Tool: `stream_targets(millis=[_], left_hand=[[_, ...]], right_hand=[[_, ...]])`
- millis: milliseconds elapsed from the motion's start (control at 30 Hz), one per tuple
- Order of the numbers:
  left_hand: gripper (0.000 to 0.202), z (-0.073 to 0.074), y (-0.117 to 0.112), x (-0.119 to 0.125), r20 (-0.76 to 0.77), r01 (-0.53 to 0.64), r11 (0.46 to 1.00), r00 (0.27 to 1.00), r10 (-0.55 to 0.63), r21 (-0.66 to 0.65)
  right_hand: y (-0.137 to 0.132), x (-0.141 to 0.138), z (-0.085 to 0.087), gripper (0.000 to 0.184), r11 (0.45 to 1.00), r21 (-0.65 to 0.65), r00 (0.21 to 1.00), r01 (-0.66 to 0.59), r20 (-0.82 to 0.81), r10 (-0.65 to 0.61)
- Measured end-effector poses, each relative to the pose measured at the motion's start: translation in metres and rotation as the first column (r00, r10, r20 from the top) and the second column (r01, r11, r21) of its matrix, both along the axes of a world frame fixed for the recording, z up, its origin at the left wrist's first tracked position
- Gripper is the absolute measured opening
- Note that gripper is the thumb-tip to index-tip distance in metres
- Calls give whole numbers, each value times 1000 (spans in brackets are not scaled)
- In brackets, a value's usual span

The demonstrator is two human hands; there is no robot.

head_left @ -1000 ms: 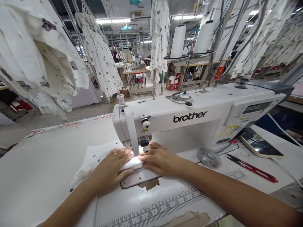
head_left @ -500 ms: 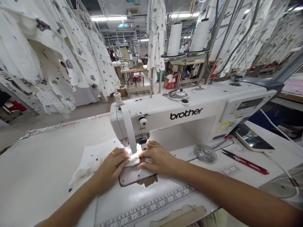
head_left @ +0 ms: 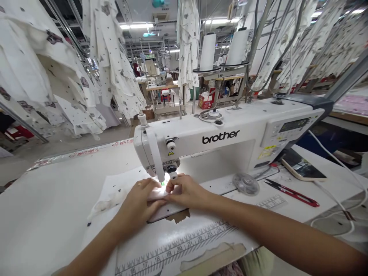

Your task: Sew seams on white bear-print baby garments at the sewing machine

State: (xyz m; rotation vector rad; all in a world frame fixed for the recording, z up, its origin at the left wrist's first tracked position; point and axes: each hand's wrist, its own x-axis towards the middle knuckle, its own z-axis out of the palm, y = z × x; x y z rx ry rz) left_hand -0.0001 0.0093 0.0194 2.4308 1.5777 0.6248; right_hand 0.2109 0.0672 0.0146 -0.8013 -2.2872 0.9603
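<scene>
A white Brother sewing machine stands on the white table. Under its needle lies a small white fabric piece with dark dots, trailing off to the left. My left hand presses on the fabric left of the needle, fingers curled and closed over it. My right hand pinches the same fabric just right of the presser foot, fingertips touching those of the left hand. A ring shows on a left finger.
Red-handled thread snips, a round metal disc and a phone lie right of the machine. A ruler strip runs along the table's front. Two thread cones stand behind; dotted white garments hang around.
Both hands have drawn closer together at the needle and bunched the fabric between them; the left fingers went from flat to curled. The view shifted slightly.
</scene>
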Motion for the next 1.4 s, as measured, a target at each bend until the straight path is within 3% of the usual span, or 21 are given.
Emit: stream_targets(millis=[67, 133, 233, 367, 467, 567, 633, 700, 900, 1067, 1200, 1400], left_hand=[[11, -4, -3, 3, -29, 47, 995, 999, -45, 84], [16, -6, -4, 3, -52, 99, 983, 994, -92, 155], [15, -8, -2, 0, -50, 128, 965, 992, -120, 230], [12, -11, 0, 0, -40, 156, 945, 988, -151, 287], [17, -12, -2, 2, -67, 207, 928, 978, -196, 308], [21, -14, -6, 0, -95, 287, 911, 958, -271, 296], [23, -15, -7, -3, -127, 342, 892, 939, -319, 295], [25, -16, -4, -7, -164, 365, 876, 930, -328, 316], [27, -17, 18, -18, -229, 352, 869, 931, -285, 347], [36, -15, 12, -24, -228, 326, 924, 933, -280, 198], [50, -16, 6, -29, -185, 316, 938, 940, -288, 143], [52, -17, 24, -34, -152, 302, 945, 947, -282, 124]], right_hand=[[2, 2, -3, 12, 997, 71, 999, -23, -31, 25], [5, 4, -7, 18, 976, 211, 998, -46, -34, 54], [10, 5, -16, 35, 899, 433, 998, -64, 4, 69], [14, 4, -24, 10, 713, 687, 989, -140, 129, 70], [14, 6, -23, 15, 532, 815, 972, -230, 222, 80], [11, 12, -17, 13, 453, 832, 947, -320, 297, 123], [8, 16, -13, 13, 470, 799, 926, -375, 344, 156], [6, 19, -9, 18, 519, 752, 912, -406, 374, 171], [3, 20, 3, 22, 682, 640, 906, -355, 417, 80], [3, 23, 4, 33, 734, 584, 900, -347, 428, 85], [3, 21, 2, 36, 767, 549, 904, -332, 417, 93], [0, 15, 3, 45, 852, 469, 911, -235, 412, 25]])
